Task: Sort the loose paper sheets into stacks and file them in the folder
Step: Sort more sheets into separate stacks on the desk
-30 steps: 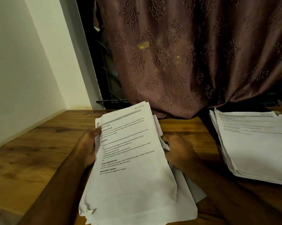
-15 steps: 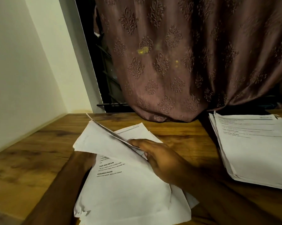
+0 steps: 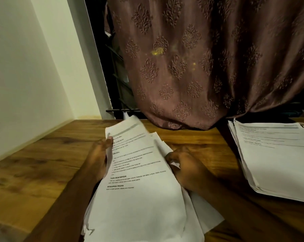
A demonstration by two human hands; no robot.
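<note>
Sheaf of papers [image 3: 140, 186] sat mid-table, printed side up, top corner blurred. Left hand [image 3: 98, 159] gripped its left edge w/ thumb on top; right hand [image 3: 184, 166] gripped the right edge, fingers curled under. Second stack [image 3: 277, 158] lay well apart to the right on the wood table [image 3: 34, 172]. Curtain [image 3: 200, 58] hung behind.

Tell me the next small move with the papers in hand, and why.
Probably lift the top sheet across to the stack at right. The left hand grips the bundle's edge, the right hand holds its other edge, and the top page lies readable.
</note>
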